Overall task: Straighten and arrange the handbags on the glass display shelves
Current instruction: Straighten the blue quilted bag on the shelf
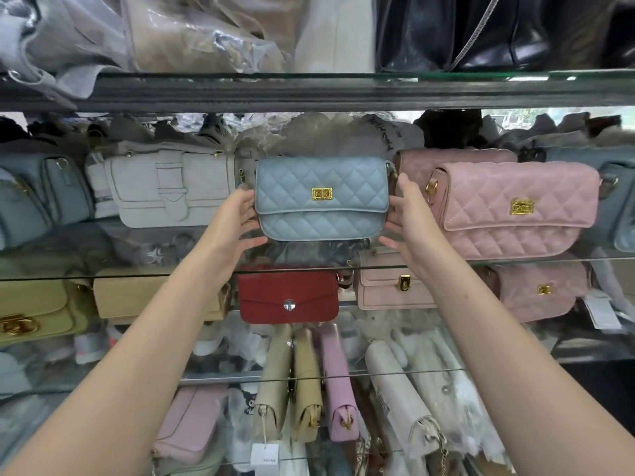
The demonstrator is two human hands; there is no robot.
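Observation:
A light blue quilted handbag (pixel 321 198) with a gold clasp stands upright in the middle of the glass shelf (pixel 137 273). My left hand (pixel 237 223) grips its left end and my right hand (pixel 407 221) grips its right end. A grey buckled bag (pixel 171 188) stands to its left. To the right sits a pink quilted bag (pixel 522 207), with another pink bag (pixel 453 159) behind it.
On the shelf below stand a red bag (pixel 288 297), a tan bag (pixel 137 297), a yellow bag (pixel 34 310) and two pink bags (pixel 388 286). Lower shelves hold several narrow bags standing on end. Above, plastic-wrapped bags and a black bag (pixel 481 32) fill the top shelf.

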